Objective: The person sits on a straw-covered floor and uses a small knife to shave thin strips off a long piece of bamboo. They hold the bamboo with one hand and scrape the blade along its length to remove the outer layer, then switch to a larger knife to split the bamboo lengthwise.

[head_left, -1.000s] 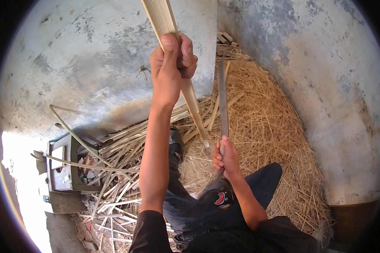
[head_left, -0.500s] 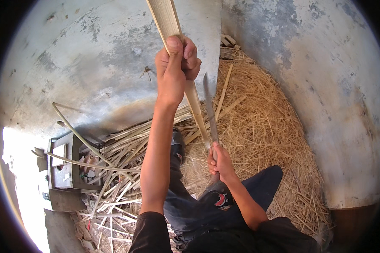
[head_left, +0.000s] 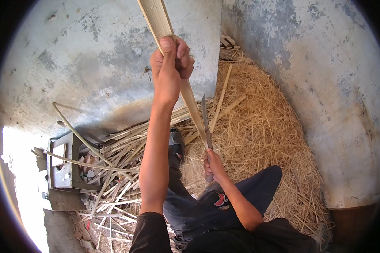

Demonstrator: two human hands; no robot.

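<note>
A long pale bamboo strip (head_left: 191,103) slants from the top of the picture down toward my lap. My left hand (head_left: 169,67) grips it in a fist on its upper part, with the arm stretched out ahead. Lower down, my right hand (head_left: 215,165) is wrapped round the handle of a long, narrow knife (head_left: 205,116). The knife's dark blade points up and away from me, close along the right side of the strip. Near my right hand the strip's lower end meets the blade; whether the edge is in the bamboo I cannot tell.
Shavings lie in a large heap (head_left: 261,122) on the right, against a stained wall (head_left: 337,105). Many split strips (head_left: 126,147) are piled at the left, beside a wooden box-like frame (head_left: 74,162). A bent cane (head_left: 78,134) sticks up there. My legs (head_left: 207,211) spread below.
My left hand has shifted slightly left with the bamboo strip. My right hand and the knife have come down toward me, and the blade now lies nearer the strip's lower end.
</note>
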